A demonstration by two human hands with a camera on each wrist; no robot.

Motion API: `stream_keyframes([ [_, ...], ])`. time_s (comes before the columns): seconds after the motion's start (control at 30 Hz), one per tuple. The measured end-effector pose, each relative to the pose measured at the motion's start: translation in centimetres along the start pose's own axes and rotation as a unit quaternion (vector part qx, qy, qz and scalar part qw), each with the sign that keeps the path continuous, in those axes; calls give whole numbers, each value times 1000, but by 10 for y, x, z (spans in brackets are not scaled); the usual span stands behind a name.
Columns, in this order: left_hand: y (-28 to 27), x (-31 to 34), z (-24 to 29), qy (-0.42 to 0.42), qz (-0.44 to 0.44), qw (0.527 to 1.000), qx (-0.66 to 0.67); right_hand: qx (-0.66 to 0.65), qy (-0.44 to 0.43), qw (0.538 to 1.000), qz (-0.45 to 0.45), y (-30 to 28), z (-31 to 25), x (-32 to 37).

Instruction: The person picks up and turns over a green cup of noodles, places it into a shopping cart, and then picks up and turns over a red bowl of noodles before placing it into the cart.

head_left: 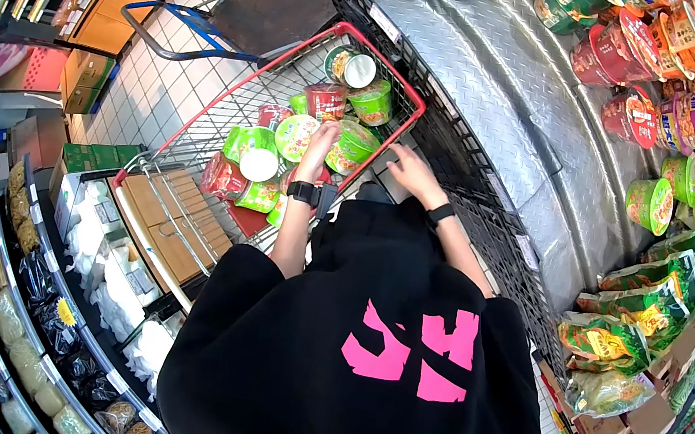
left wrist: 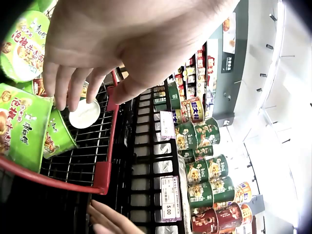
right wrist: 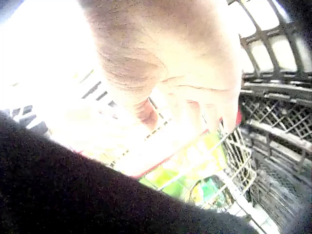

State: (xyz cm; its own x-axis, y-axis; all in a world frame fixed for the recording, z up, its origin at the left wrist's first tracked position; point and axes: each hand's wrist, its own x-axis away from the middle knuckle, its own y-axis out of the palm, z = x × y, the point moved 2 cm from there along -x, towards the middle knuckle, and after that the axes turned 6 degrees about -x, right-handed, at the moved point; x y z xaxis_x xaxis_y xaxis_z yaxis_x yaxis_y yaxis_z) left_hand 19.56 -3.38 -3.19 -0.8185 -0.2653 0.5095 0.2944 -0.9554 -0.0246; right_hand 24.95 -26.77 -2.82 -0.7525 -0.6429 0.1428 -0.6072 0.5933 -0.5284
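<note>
A shopping cart with a red rim (head_left: 231, 92) holds several noodle cups, among them a red cup (head_left: 325, 102) and green ones (head_left: 371, 102). My left hand (head_left: 322, 143) is over the cups in the cart, and in the left wrist view the hand (left wrist: 112, 53) has its fingers extended and grips nothing. Near the cart's right side is my right hand (head_left: 416, 179), fingers loosely extended beside the red rim. The right wrist view is overexposed; there the hand (right wrist: 180, 73) is near the red rim (right wrist: 161, 163), and contact cannot be told.
Black crate walls (head_left: 467, 136) border the cart on the right, beside a metal display surface (head_left: 495, 68) with noodle cups and green bags (head_left: 616, 343). A cart with a blue handle (head_left: 182, 11) stands ahead. Shelves of packaged goods (head_left: 30, 358) line the left. Cardboard boxes (head_left: 163, 221) lie by the cart's near end.
</note>
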Motion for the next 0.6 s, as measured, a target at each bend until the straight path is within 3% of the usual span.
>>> stream_keyframes([
  [0.17, 12, -4, -1, 11, -25, 999, -32, -126, 72, 986, 82, -69, 1, 15],
  [0.3, 21, -5, 8, 52, -32, 997, -48, -163, 69, 975, 133, -117, -17, 40],
  [0.4, 32, 0, 27, 49, -9, 995, -82, -107, 88, 975, 172, -142, -30, 65],
  [0.5, 41, -3, 31, 64, -4, 990, -125, -136, 86, 967, 200, -159, -42, 94],
  [0.6, 57, 2, 44, 63, -47, 996, -37, -102, 106, 962, 230, -174, -37, 124],
])
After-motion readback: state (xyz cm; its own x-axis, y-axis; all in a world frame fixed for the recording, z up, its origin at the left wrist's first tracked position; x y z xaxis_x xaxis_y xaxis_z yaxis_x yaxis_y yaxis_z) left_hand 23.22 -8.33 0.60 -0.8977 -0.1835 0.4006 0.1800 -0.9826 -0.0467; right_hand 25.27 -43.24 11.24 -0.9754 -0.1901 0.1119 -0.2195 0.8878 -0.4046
